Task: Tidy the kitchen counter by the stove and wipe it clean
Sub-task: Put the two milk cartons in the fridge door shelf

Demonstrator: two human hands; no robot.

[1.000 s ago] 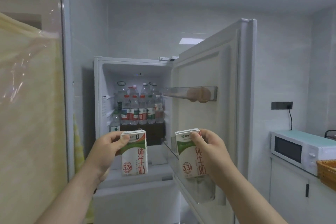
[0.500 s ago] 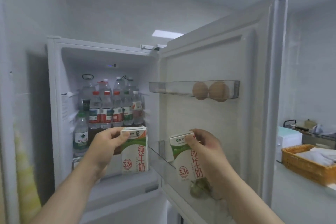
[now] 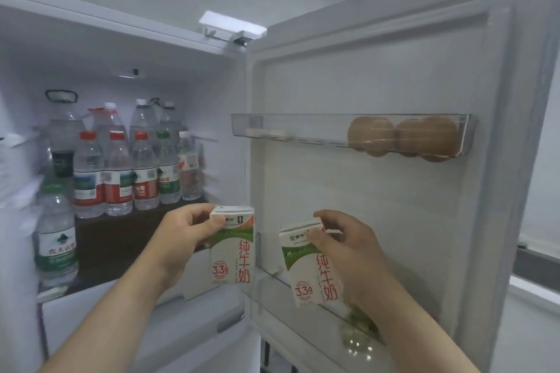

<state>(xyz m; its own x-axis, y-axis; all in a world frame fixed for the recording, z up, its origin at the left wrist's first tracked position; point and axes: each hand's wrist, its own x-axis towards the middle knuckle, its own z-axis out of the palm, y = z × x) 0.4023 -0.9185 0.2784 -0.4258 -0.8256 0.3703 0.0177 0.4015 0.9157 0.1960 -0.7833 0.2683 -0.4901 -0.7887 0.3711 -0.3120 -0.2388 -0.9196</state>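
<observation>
Hands nearer fridge now; two cartons: left hand grips left carton, right hand right carton.

The bare left forearm and right forearm extend forward. The left hand grips the top of an upright white-and-green cardboard milk carton. The right hand holds a second, slightly tilted white-and-green carton, fingers curled over its top.

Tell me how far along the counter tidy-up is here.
Done: the fridge door stands open. In hand: the left hand grips the left milk carton, the right hand grips the right milk carton at the lower door shelf. Left: shelving both; counter and wiping are out of view.
</observation>
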